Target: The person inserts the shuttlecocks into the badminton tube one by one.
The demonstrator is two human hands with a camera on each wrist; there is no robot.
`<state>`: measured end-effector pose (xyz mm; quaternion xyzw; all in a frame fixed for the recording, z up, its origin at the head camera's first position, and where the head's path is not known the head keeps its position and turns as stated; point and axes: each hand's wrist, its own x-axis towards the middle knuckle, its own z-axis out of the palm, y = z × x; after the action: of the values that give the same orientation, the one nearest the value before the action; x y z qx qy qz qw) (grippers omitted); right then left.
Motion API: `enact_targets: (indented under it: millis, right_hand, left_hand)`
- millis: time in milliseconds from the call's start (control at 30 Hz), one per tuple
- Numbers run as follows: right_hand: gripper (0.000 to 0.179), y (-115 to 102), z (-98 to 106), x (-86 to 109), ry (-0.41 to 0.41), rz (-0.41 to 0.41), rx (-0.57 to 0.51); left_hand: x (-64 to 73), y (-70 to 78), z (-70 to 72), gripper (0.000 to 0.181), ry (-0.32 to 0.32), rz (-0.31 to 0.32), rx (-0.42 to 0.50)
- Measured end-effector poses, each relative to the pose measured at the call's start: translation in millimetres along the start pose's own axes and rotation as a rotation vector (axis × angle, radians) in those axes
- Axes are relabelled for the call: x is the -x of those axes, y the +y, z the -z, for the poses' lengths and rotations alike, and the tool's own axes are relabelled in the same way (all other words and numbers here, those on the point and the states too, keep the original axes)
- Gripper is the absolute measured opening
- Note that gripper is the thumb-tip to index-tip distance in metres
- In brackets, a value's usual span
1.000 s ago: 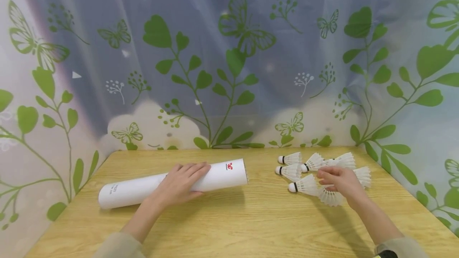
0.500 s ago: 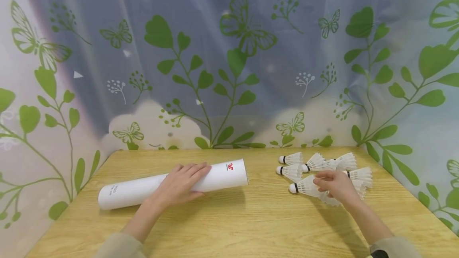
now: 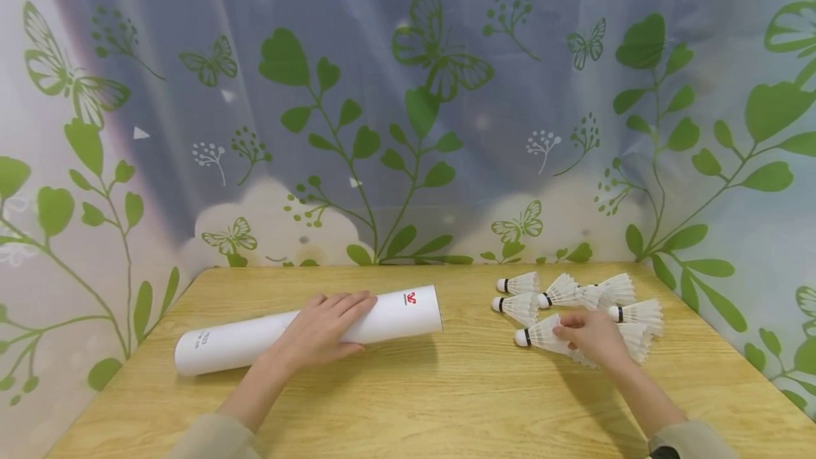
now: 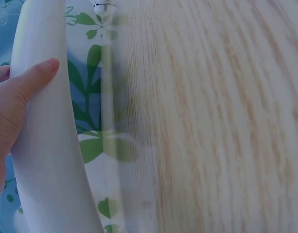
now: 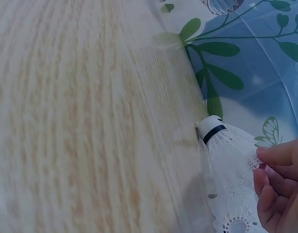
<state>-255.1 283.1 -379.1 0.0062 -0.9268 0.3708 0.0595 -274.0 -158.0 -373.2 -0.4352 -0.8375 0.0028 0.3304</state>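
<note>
My left hand (image 3: 326, 328) grips a long white shuttlecock tube (image 3: 401, 314), fingers over its top and thumb on the near side. The tube lies slanted, its right end raised off the table. In the left wrist view the thumb presses along the white tube wall (image 4: 46, 131). At the right, my right hand (image 3: 596, 338) pinches the skirt edge of the nearest white shuttlecock (image 3: 538, 333) between thumb and fingertips. That shuttlecock's black-banded cork (image 5: 210, 128) points away from the hand in the right wrist view. My hand partly hides other shuttlecocks beneath it.
Several more shuttlecocks lie grouped around the right hand, among them one at the back (image 3: 518, 282) and one at the right (image 3: 640, 315). They rest on a wood-grain table (image 3: 408, 402). A leaf-and-butterfly curtain (image 3: 357, 126) hangs along its back edge.
My right hand has moved left and slightly down over the shuttlecocks, and its fingertips have come together on the nearest one's skirt. The left hand and tube have hardly moved.
</note>
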Motion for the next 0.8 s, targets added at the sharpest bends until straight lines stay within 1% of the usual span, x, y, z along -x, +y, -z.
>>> enact_targets:
  millis: [133,333,467,633,800]
  right_hand:
    - [0.035,-1.5,2.9,0.2,-0.007,-0.01,-0.022]
    - [0.043,-7.4,12.1,-0.9,-0.029,-0.049,-0.148]
    - [0.046,-16.1,15.9,-2.9,-0.04,-0.056,-0.21]
    - [0.043,-33.0,11.8,-4.2,-0.042,-0.03,-0.25]
    - [0.043,-48.8,4.1,-4.1,-0.055,-0.019,-0.296]
  left_hand:
    - [1.0,-0.6,-0.3,0.082,0.01,-0.007,-0.004]
    - [0.3,-1.5,-1.1,0.082,0.014,-0.01,0.011]
    - [-1.0,-2.6,-0.6,0.081,0.012,-0.011,0.02]
    - [-0.5,-4.0,-0.6,0.08,0.026,-0.014,0.02]
    - [1.6,-4.9,0.0,0.081,0.021,-0.015,0.023]
